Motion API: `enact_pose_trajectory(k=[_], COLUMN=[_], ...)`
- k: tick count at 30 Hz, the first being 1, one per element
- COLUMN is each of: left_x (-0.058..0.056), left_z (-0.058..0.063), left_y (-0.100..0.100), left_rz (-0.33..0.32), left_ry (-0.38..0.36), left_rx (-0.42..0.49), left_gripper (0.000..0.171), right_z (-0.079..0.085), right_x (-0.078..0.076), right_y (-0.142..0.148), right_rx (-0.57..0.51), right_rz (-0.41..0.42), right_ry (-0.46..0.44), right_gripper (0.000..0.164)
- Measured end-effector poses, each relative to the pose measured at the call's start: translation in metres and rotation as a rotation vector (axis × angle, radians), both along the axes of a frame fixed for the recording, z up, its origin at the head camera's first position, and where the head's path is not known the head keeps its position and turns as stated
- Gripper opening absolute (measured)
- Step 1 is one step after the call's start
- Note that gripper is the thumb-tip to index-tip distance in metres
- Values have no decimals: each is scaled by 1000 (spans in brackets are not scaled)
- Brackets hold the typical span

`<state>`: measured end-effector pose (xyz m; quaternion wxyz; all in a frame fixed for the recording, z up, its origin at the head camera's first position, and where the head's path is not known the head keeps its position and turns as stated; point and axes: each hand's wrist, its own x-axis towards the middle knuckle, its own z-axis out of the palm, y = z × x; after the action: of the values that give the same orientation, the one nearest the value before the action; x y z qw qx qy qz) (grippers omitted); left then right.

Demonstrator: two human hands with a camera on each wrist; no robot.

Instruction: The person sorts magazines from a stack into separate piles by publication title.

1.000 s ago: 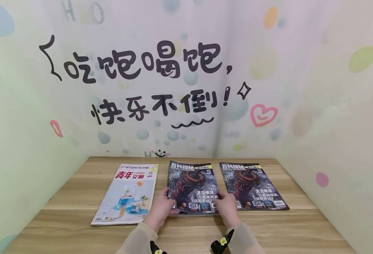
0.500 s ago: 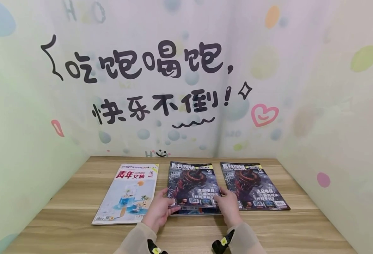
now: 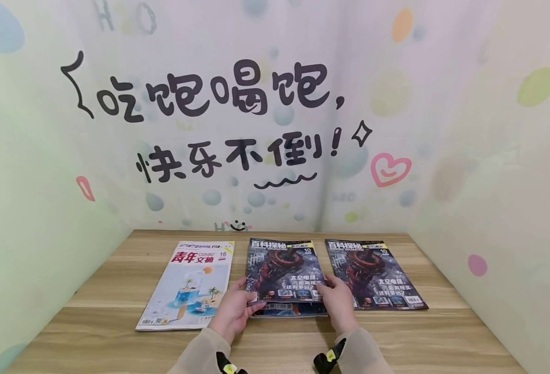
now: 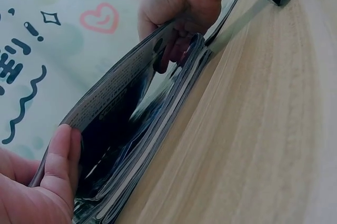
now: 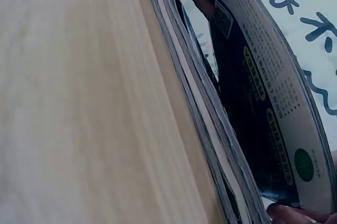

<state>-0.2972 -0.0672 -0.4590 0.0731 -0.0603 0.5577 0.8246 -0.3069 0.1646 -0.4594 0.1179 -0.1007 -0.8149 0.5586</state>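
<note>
Both hands grip the top magazine [image 3: 282, 270] of the middle pile, a dark "Scientific Exploration" issue. My left hand [image 3: 233, 311] pinches its left edge near the front corner. At the opposite edge, my right hand [image 3: 338, 304] does the same. In the left wrist view, the front edge of this magazine stands raised, with a gap over the pile [image 4: 163, 113] beneath. The right wrist view shows its printed underside [image 5: 263, 108] and the page edges of the pile [image 5: 205, 113]. Beneath it in the head view, a strip of a bluish magazine [image 3: 286, 310] shows.
A pale "青年文摘" magazine [image 3: 186, 296] lies left of the pile. To the right lies a second dark magazine [image 3: 378, 275] with the same cover. All are on a wooden table [image 3: 102, 311], with a printed curtain wall [image 3: 209, 156] behind.
The front edge of the top magazine has risen and shifted slightly back, uncovering a strip of the bluish magazine below. The hands keep their grip and have barely moved.
</note>
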Motion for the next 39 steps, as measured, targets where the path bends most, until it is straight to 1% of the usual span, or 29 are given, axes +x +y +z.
enact_pose_trajectory(k=[3, 8, 14, 18, 23, 25, 28, 31, 34, 39], left_x=[0, 0, 0, 1, 0, -1, -1, -1, -1, -2], left_z=[0, 0, 1, 1, 1, 1, 1, 0, 0, 1], left_y=[0, -1, -2, -3, -3, -3, -5, -6, -8, -9], left_rz=[6, 2, -12, -23, -29, -23, 6, 36, 42, 24], left_ry=[-6, -8, 16, 43, 75, 89, 114, 135, 139, 141], left_rx=[2, -14, -81, -161, -310, -379, -482, -563, -589, -588], left_gripper=[66, 66, 66, 67, 66, 63, 59, 55, 55, 59], right_z=[1, 2, 1, -1, -3, -4, -5, -5, -5, -5], right_x=[0, 1, 0, -1, -1, -1, -2, -3, -4, -5], right_y=[1, 1, 3, 5, 7, 7, 7, 7, 8, 10], right_rx=[4, -4, 5, 25, 30, 33, 38, 32, 19, 12], right_rz=[1, 7, 32, 56, 101, 112, 113, 106, 106, 118], right_ry=[-17, -16, -28, -53, -59, -52, -43, -49, -66, -80], right_gripper=[51, 49, 51, 55, 54, 52, 47, 45, 47, 49])
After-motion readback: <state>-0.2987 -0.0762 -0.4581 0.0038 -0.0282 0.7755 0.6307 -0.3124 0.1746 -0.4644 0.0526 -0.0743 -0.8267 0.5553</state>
